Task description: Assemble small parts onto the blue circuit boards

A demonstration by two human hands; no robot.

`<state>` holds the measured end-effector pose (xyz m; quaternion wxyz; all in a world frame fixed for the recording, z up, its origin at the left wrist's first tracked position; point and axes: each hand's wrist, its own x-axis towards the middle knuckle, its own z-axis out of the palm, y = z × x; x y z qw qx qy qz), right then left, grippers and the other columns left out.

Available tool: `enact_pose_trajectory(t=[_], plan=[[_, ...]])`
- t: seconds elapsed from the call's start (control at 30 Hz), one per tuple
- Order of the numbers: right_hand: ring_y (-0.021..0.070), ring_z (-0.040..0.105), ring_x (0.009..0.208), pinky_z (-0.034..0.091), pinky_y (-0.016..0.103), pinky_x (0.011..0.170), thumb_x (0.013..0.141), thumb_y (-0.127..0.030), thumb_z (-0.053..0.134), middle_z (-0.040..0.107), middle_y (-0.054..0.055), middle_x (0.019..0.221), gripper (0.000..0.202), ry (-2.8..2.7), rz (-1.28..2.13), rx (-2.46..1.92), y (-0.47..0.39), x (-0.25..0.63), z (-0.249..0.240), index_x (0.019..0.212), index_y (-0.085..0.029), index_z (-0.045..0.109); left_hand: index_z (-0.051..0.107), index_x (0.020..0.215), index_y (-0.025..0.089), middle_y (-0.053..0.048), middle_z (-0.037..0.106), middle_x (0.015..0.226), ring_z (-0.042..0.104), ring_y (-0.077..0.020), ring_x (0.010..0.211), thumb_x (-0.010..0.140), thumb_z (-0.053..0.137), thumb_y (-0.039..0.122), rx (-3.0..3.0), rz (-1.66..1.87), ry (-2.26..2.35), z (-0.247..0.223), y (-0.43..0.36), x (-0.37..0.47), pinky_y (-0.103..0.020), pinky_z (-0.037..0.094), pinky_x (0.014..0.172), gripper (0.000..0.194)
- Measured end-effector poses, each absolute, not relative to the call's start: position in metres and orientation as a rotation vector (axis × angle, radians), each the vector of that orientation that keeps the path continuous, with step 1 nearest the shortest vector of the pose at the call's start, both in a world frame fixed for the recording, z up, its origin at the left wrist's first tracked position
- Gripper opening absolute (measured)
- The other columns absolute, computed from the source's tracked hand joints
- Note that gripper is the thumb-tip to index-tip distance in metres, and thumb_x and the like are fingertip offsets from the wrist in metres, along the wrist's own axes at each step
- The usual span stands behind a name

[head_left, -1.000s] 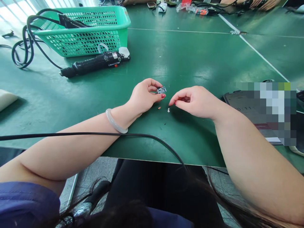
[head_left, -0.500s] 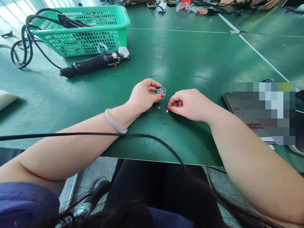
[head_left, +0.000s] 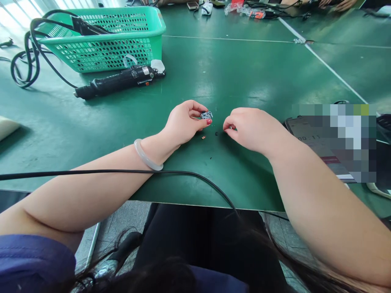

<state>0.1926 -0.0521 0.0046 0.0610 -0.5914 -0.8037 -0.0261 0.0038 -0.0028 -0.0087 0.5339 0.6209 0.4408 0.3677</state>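
Between the thumb and fingers of my left hand (head_left: 187, 122) is a small circuit board (head_left: 207, 115), held just above the green table (head_left: 183, 187). My right hand (head_left: 249, 129) is closed in a pinch to the right of it, low over the table. A tiny pale glint shows at its fingers, too small to name. Near my right fingertips lies a tiny black piece (head_left: 216, 133). Below my left hand sits a tiny orange-and-white piece (head_left: 203, 137), and a dark speck (head_left: 210, 158) lies closer to me.
A black electric screwdriver (head_left: 119, 81) lies before a green plastic basket (head_left: 104, 38) with black cable in it. Another black cable (head_left: 183, 173) crosses over my left forearm. At right is a phone-like screen (head_left: 311, 138), partly blurred. Another person's hands (head_left: 339, 5) show far off.
My right hand has moved up and right, away from the tiny pieces. The small white piece at its fingertips no longer shows on the table, and a black piece is visible there. My left hand stays put.
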Motion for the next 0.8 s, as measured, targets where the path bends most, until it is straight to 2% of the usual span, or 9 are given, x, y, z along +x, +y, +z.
enact_pose_trajectory(t=[0.17,0.37,0.53,0.8], plan=[[0.0195,0.06,0.075,0.042,0.034,0.065,0.083,-0.021,0.056,0.068,0.006,0.081,0.02,-2.325,-0.031,-1.756,-0.049,0.199,0.007,0.079,-0.02,0.075,0.062,0.089,0.015,-0.002,0.068,0.081,0.061,-0.009,0.063,0.072,0.077,0.009,1.495,0.877,1.047,-0.009,-0.002,0.003,-0.027,0.052,0.068,0.024],[0.0162,0.056,0.063,0.04,0.032,0.058,0.076,-0.029,0.064,0.068,0.002,0.072,0.013,-2.219,0.157,-1.866,-0.048,0.209,0.008,0.072,-0.024,0.075,0.062,0.09,0.015,-0.003,0.068,0.083,0.061,-0.0093,0.063,0.072,0.078,0.011,1.504,0.864,1.033,-0.013,0.0,0.002,-0.029,0.051,0.07,0.025],[0.016,0.055,0.062,0.04,0.031,0.057,0.078,-0.029,0.062,0.067,0.002,0.068,0.015,-2.215,0.147,-1.845,-0.045,0.204,0.0,0.072,-0.024,0.075,0.062,0.089,0.015,-0.002,0.068,0.082,0.063,-0.0103,0.066,0.07,0.079,0.011,1.491,0.858,1.025,-0.013,0.0,0.003,-0.029,0.052,0.072,0.026],[0.0176,0.059,0.068,0.044,0.033,0.063,0.081,-0.028,0.06,0.069,0.004,0.075,0.017,-2.226,0.112,-1.824,-0.046,0.204,-0.001,0.077,-0.022,0.075,0.061,0.089,0.014,-0.003,0.069,0.08,0.062,-0.0104,0.064,0.07,0.078,0.009,1.539,0.813,0.994,-0.01,-0.002,0.003,-0.028,0.052,0.066,0.026]])
